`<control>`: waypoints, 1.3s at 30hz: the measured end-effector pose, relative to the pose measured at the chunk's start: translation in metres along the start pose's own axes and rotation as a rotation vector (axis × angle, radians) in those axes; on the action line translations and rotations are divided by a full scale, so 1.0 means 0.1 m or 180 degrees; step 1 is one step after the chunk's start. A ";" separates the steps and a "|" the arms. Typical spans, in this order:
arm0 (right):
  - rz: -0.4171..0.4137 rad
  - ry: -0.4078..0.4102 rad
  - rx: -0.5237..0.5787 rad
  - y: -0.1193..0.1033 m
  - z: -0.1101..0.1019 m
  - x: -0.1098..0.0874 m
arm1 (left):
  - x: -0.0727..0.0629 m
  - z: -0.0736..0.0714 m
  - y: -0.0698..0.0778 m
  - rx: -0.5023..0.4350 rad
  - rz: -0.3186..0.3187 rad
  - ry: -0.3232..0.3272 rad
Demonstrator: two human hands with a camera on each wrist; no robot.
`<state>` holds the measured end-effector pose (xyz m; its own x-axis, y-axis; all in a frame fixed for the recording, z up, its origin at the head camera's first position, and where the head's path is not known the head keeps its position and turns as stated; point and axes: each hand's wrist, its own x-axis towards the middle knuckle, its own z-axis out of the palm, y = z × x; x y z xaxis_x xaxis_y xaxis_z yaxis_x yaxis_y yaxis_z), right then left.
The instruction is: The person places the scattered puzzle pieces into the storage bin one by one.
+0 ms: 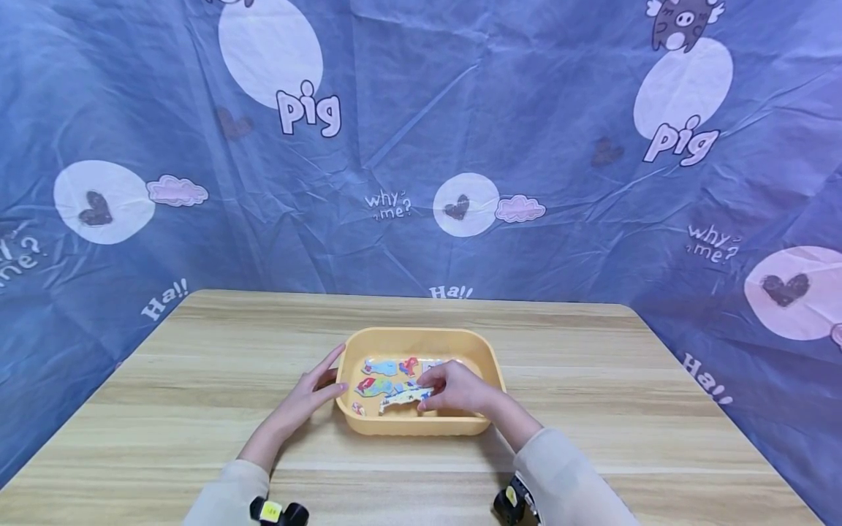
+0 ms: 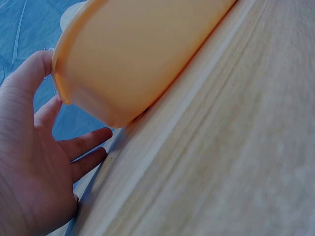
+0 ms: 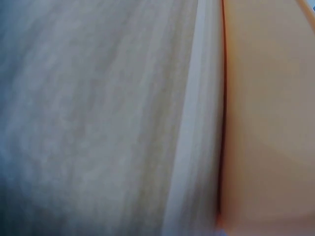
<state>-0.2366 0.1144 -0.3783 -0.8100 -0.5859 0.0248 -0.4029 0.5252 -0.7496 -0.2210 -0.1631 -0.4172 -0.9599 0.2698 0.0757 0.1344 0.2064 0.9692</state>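
A yellow-orange plastic bin [image 1: 421, 427] sits on the table, with several flat, colourful cut-out pieces [image 1: 380, 367] inside. My left hand [image 1: 304, 400] is at the bin's left end, thumb and index finger touching the rim. In the left wrist view its other fingers [image 2: 87, 143] stretch out beside the bin's lower corner. My right hand [image 1: 458, 389] reaches over the front right of the bin. Between its thumb and fingers it pinches a pale cut-out piece [image 1: 403, 397] with blue marks, tilted above the others. Only the bin's outer wall [image 3: 270, 118] and tabletop show in the right wrist view; that hand is hidden there.
The wood-grain table [image 1: 217, 365] extends on all sides of the bin. Behind it hangs a blue printed cloth [image 1: 408, 131] with wrinkles. Black wrist cameras [image 1: 279, 513] are strapped at both pale sleeves [image 1: 569, 475].
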 end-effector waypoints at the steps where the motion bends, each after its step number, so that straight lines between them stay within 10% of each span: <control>1: -0.0004 -0.0003 -0.0012 0.00 0.00 0.00 | 0.00 0.00 0.00 0.0000 -0.0009 0.0005; 39: -0.0101 -0.0147 -0.0550 0.00 0.01 -0.02 | 0.00 0.00 0.00 0.0009 -0.0024 0.0015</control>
<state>-0.2347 0.1148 -0.3789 -0.7768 -0.6296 0.0132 -0.4984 0.6019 -0.6239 -0.2205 -0.1629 -0.4171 -0.9621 0.2636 0.0694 0.1277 0.2110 0.9691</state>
